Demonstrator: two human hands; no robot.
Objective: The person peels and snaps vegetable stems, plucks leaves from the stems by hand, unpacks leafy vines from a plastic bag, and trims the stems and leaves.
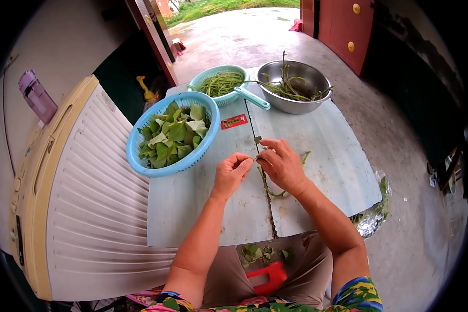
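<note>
Over the middle of the table, my left hand (230,176) pinches the end of a thin green stem between thumb and forefinger. Close beside it, my right hand (283,167) is closed on the same stem, its fingertips almost meeting the left ones. A longer green vine stem (268,188) curves below my right hand and shows again on its right; whether it joins the pinched piece is hidden. A small leaf bit (258,139) shows just beyond my right fingers.
A blue basket (138,164) holds green leaves (172,136). Behind it, a turquoise handled colander (252,98) holds trimmed stems (219,83). A metal bowl (300,107) contains leafless vines. A red packet (234,121) lies on the table (327,208). Leaves (255,253) lie below.
</note>
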